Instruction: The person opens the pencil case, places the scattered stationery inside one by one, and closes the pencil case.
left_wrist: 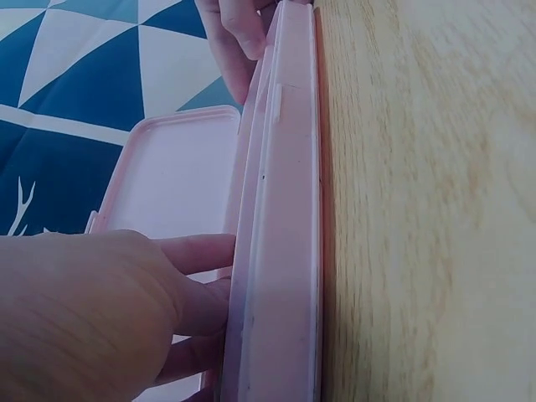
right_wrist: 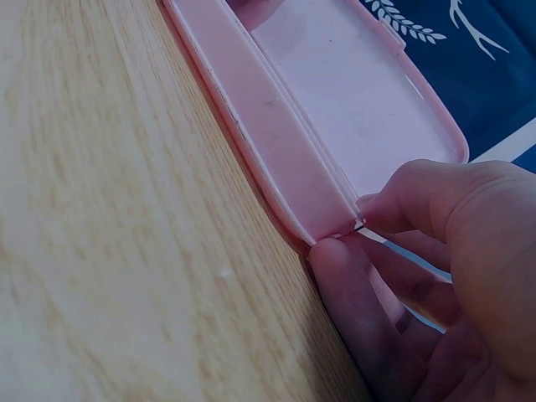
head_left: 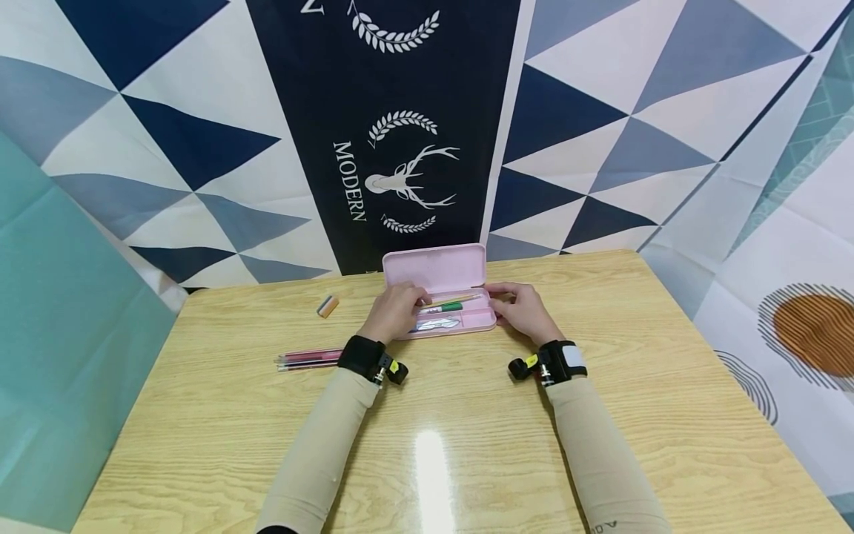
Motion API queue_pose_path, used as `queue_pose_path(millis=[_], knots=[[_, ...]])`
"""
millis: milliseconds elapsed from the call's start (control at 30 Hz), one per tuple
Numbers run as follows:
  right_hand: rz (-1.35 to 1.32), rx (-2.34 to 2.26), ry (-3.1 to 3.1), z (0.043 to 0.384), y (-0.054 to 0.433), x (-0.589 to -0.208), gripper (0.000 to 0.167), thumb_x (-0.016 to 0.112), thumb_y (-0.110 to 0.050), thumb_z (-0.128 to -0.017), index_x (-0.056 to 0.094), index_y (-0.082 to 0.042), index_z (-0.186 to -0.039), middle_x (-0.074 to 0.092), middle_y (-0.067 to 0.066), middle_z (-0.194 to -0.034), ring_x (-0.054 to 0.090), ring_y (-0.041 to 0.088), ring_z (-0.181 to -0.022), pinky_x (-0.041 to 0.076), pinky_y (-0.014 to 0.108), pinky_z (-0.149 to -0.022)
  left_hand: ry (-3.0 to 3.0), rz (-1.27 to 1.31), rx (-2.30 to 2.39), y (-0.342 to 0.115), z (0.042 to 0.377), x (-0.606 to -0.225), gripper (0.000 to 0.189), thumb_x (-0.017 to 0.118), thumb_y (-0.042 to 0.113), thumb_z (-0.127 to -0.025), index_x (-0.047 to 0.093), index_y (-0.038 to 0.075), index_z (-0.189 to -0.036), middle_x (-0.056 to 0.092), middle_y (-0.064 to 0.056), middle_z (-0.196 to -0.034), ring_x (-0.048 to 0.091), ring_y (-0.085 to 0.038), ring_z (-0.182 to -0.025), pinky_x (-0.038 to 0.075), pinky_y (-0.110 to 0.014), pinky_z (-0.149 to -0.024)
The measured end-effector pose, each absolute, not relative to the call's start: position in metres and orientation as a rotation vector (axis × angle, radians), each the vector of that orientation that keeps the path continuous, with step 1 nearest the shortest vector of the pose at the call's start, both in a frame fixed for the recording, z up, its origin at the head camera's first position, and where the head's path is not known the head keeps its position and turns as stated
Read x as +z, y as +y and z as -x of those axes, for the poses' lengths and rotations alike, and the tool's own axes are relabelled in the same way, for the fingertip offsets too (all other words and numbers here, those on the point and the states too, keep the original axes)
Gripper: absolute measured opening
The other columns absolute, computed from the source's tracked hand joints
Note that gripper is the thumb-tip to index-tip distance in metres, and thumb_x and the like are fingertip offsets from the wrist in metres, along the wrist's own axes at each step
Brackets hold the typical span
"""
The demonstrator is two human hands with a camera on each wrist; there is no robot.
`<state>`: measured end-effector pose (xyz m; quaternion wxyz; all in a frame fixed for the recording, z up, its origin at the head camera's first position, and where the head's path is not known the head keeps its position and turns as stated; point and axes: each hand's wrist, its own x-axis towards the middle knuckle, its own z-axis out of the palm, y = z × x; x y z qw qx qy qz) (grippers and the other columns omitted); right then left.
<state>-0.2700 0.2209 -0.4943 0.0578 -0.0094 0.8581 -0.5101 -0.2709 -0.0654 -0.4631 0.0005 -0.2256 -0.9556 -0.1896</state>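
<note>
A pink pencil case (head_left: 440, 268) stands at the table's far edge with its lid up. Inside it lie a yellow pencil (head_left: 470, 298), a green-capped marker (head_left: 451, 307) and a clear plastic piece (head_left: 440, 324). My left hand (head_left: 394, 311) reaches over the left part of the case; its fingers (left_wrist: 201, 253) dip behind the front wall (left_wrist: 285, 251), tips hidden, so I cannot tell whether they pinch anything. At the other end, my right hand (head_left: 523, 308) grips the corner, thumb (right_wrist: 389, 205) at the rim and a finger (right_wrist: 335, 260) low against the outside.
Several pencils (head_left: 300, 359) lie in a bundle left of my left wrist. An eraser (head_left: 328, 305) sits farther back on the wooden table (head_left: 494, 445). Patterned cloth (head_left: 427, 89) hangs right behind the case.
</note>
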Motion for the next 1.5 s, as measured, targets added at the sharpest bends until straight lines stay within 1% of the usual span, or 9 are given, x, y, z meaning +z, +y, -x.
queue_pose_path(millis=[233,433,500,567,600,733,1067,1333,1500], knots=[[0.04,-1.561,2.599,0.27,0.221,-0.495,0.04,0.067,-0.01,-0.112,0.07,-0.004,-0.151,0.07,0.028,-0.142,0.067,0.011,-0.089,0.061,0.019,-0.069,-3.024,0.726,-0.583,-0.066,0.272,-0.465,0.033,0.071,-0.007,-0.099,0.086,0.011,-0.121,0.08,-0.009,-0.112,0.072,-0.024,-0.104,0.063,-0.043,-0.096],[0.039,-1.559,2.6,0.27,0.22,-0.495,0.04,0.067,-0.011,-0.112,0.07,-0.004,-0.151,0.07,0.028,-0.141,0.066,0.011,-0.088,0.061,0.019,-0.068,-2.996,0.755,-0.586,-0.072,0.298,-0.497,0.034,0.074,-0.004,-0.094,0.087,0.019,-0.115,0.079,-0.002,-0.107,0.069,-0.017,-0.097,0.061,-0.038,-0.088],[0.038,-1.556,2.599,0.27,0.221,-0.494,0.04,0.067,-0.011,-0.112,0.07,-0.005,-0.151,0.071,0.028,-0.14,0.067,0.012,-0.088,0.061,0.019,-0.068,-3.005,0.754,-0.589,-0.072,0.307,-0.507,0.034,0.076,-0.003,-0.094,0.088,0.021,-0.114,0.081,0.0,-0.109,0.07,-0.017,-0.1,0.061,-0.038,-0.091],[0.033,-1.561,2.594,0.27,0.221,-0.495,0.04,0.067,-0.012,-0.112,0.071,-0.005,-0.151,0.071,0.028,-0.14,0.067,0.013,-0.087,0.06,0.019,-0.068,-3.02,0.745,-0.589,-0.07,0.298,-0.495,0.032,0.077,-0.003,-0.095,0.088,0.02,-0.114,0.082,-0.001,-0.111,0.071,-0.017,-0.103,0.062,-0.039,-0.094],[0.032,-1.561,2.592,0.269,0.221,-0.494,0.04,0.068,-0.012,-0.112,0.071,-0.006,-0.151,0.071,0.027,-0.139,0.066,0.013,-0.087,0.06,0.019,-0.068,-3.006,0.753,-0.591,-0.071,0.302,-0.502,0.03,0.076,0.0,-0.096,0.088,0.02,-0.114,0.082,0.0,-0.111,0.071,-0.015,-0.103,0.062,-0.038,-0.095],[0.032,-1.569,2.585,0.268,0.221,-0.495,0.04,0.069,-0.014,-0.112,0.071,-0.006,-0.151,0.072,0.027,-0.138,0.066,0.014,-0.085,0.06,0.019,-0.067,-3.035,0.73,-0.575,-0.067,0.283,-0.479,0.028,0.073,-0.001,-0.099,0.089,0.016,-0.115,0.082,-0.004,-0.114,0.072,-0.018,-0.105,0.062,-0.04,-0.097],[0.064,-1.562,2.593,0.265,0.221,-0.495,0.041,0.069,-0.015,-0.112,0.07,-0.004,-0.151,0.073,0.028,-0.131,0.067,0.011,-0.082,0.058,0.019,-0.067,-3.023,0.722,-0.663,-0.072,0.31,-0.519,0.034,0.074,-0.002,-0.096,0.09,0.022,-0.114,0.083,-0.002,-0.117,0.072,-0.018,-0.11,0.062,-0.044,-0.102],[0.058,-1.564,2.591,0.266,0.221,-0.494,0.041,0.069,-0.015,-0.112,0.07,-0.004,-0.152,0.073,0.027,-0.13,0.067,0.011,-0.082,0.059,0.019,-0.068,-3.019,0.736,-0.663,-0.072,0.307,-0.512,0.029,0.072,0.002,-0.101,0.09,0.022,-0.113,0.083,-0.001,-0.117,0.073,-0.017,-0.11,0.062,-0.042,-0.104],[0.02,-1.555,2.585,0.266,0.221,-0.493,0.041,0.068,-0.015,-0.112,0.07,-0.006,-0.152,0.071,0.025,-0.131,0.066,0.013,-0.084,0.059,0.018,-0.068,-2.986,0.742,-0.686,-0.07,0.309,-0.516,0.025,0.069,0.007,-0.102,0.089,0.02,-0.11,0.082,-0.002,-0.113,0.074,-0.02,-0.11,0.063,-0.046,-0.102]])
